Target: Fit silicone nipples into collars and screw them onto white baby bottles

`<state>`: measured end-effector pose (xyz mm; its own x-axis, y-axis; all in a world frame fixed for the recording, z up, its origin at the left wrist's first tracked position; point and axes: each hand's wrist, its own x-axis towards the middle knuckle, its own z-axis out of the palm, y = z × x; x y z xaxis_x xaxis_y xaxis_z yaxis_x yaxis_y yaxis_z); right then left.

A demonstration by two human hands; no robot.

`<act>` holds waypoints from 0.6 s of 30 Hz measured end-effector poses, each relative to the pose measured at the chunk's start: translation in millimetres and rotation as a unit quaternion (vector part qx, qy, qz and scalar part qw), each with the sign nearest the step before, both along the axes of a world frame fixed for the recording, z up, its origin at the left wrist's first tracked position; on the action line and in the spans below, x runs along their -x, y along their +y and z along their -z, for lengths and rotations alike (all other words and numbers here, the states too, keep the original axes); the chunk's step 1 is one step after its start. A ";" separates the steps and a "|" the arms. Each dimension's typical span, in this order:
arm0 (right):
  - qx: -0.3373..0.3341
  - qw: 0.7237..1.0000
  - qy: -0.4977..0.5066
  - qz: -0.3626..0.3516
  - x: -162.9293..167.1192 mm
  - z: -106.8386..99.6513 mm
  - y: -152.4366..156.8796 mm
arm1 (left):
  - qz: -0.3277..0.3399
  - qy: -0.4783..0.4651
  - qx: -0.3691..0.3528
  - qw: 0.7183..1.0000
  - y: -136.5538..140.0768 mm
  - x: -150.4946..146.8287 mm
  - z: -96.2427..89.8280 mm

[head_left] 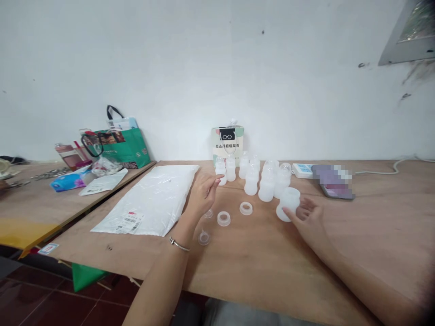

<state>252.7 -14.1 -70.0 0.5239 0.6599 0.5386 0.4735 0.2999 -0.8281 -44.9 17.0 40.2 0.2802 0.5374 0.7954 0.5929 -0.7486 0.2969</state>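
1. While my right hand (311,222) held an open-necked bottle (288,204), its thumb lay across the front and its fingers bent at the far side.
2. My left hand (204,192), well apart from the right, had its fingers drawn together before the leftmost of the capped bottles (251,181); I could not tell whether they touched it or pinched anything.
3. The capped bottles stood upright in a cluster on the wooden table (272,271), beyond the open-necked one.
4. Between my hands two translucent rings (223,223) lay flat; nearer my left wrist were two small clear pieces (204,238).
5. To the left lay a white plastic parcel (149,194); to the right, a phone, its screen blurred (335,181).
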 end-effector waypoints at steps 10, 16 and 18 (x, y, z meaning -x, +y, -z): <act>0.034 0.866 -0.307 -0.394 125.1 -34.8 -46.2 | -0.001 -0.007 -0.003 1.000 3.9 -4.1 6.5; 0.052 0.851 -0.291 -0.434 185.2 -21.3 -26.9 | 0.038 0.131 0.119 0.983 3.4 -8.9 15.5; 0.053 0.852 -0.281 -0.439 185.7 -20.2 -27.7 | 0.042 0.173 0.158 0.971 3.9 -9.1 18.4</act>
<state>67.0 -41.8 -49.8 -0.5179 0.7250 0.4540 0.4364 0.6804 -0.5887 -35.8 20.9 21.7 0.5552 0.7027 0.4449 0.6388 -0.7029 0.3129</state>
